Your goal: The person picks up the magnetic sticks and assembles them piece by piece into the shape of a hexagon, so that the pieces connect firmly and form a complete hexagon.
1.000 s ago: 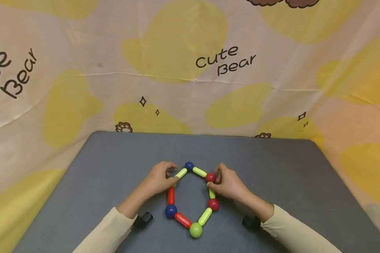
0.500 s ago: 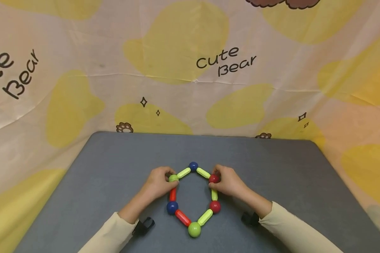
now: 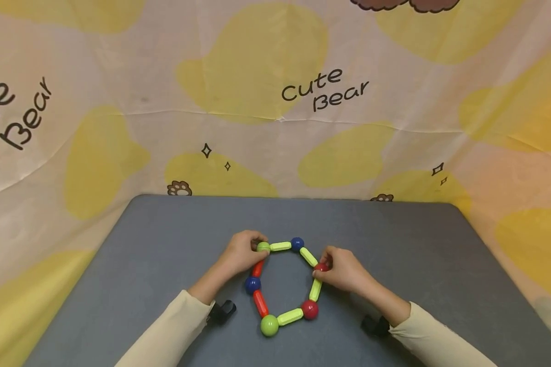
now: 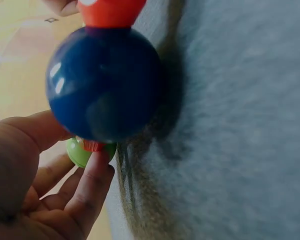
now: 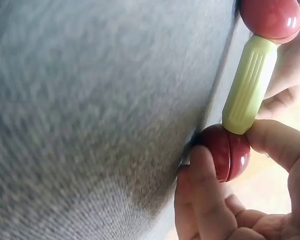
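A closed ring of colored balls and short rods lies on the grey table. My left hand [image 3: 242,251] pinches the green ball [image 3: 264,246] at the ring's upper left. On the right side, my right hand [image 3: 344,267] holds a red ball [image 3: 321,267] between thumb and fingers. A blue ball [image 3: 297,244] sits at the top between two yellow-green rods. Down the left run red rods and another blue ball [image 4: 105,85], large in the left wrist view. A second green ball [image 3: 269,325] and a second red ball [image 3: 309,309] form the near end, joined by a yellow-green rod [image 3: 290,317].
The grey table [image 3: 165,224] has rounded far corners. Behind and beside it hangs a printed cloth [image 3: 257,137] with yellow patches and lettering. A black wrist camera [image 3: 222,311] sits by the left sleeve, another [image 3: 375,325] by the right.
My left hand has taken hold of the green ball. The ring has turned clockwise: its top blue ball shifted right and its near green ball left. My right hand moved right and nearer.
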Tool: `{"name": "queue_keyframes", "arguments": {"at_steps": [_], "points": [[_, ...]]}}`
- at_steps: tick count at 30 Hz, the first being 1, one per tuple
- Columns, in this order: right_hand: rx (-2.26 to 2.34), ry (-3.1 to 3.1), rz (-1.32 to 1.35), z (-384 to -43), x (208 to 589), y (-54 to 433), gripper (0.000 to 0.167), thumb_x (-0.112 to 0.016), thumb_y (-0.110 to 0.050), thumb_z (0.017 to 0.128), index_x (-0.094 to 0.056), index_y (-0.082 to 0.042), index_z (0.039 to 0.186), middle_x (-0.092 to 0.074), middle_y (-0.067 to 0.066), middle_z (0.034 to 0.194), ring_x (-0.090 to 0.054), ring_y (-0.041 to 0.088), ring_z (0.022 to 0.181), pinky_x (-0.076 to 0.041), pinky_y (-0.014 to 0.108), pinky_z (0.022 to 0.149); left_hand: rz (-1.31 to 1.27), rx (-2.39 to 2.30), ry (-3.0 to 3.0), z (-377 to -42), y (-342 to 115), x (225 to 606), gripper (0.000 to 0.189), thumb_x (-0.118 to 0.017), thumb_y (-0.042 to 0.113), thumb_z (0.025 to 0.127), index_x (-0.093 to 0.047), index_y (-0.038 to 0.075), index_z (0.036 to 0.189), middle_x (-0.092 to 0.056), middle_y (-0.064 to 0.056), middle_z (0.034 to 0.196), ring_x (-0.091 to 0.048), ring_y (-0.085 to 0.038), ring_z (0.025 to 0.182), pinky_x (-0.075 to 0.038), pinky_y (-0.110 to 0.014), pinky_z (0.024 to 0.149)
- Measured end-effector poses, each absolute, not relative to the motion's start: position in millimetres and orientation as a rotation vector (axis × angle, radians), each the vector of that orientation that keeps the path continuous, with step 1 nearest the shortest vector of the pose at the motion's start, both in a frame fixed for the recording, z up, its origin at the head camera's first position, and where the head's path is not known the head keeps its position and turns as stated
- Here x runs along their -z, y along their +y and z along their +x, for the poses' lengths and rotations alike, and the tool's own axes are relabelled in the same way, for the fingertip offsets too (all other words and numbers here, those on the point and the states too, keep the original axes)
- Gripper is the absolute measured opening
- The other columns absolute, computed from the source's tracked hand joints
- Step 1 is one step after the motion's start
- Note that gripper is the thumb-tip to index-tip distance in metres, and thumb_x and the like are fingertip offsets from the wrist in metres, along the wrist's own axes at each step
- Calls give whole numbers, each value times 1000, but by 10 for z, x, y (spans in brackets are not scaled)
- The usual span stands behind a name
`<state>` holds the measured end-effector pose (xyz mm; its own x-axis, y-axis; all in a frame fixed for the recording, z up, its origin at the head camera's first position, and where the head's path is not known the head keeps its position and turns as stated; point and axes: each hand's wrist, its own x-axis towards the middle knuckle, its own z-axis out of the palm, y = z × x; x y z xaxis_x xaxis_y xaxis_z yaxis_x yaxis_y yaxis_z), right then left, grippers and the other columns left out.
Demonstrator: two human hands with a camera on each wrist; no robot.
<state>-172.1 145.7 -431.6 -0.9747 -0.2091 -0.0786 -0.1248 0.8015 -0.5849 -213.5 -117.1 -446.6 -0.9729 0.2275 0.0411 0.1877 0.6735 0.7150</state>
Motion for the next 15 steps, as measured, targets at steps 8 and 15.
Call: {"name": "queue_keyframes", "arguments": {"at_steps": [8, 15], "points": [[938, 2836, -243, -1764, 4326, 1473, 21, -81, -16, 74, -64, -8, 84, -61, -1, 74, -52, 12, 68, -43, 26, 59, 329, -1223, 2832, -2273, -1117, 4451, 24, -77, 16, 79, -73, 8, 101, -69, -8, 99, -66, -17, 85, -54, -32, 73], [952, 2824, -252, -1769, 4332, 1521, 20, -79, -17, 76, -64, -9, 85, -60, -1, 75, -51, 12, 67, -43, 26, 56, 327, -1242, 2832, -2345, -1091, 4467, 25, -77, 16, 79, -73, 8, 102, -69, -9, 100, -67, -18, 86, -54, -32, 74]]}}
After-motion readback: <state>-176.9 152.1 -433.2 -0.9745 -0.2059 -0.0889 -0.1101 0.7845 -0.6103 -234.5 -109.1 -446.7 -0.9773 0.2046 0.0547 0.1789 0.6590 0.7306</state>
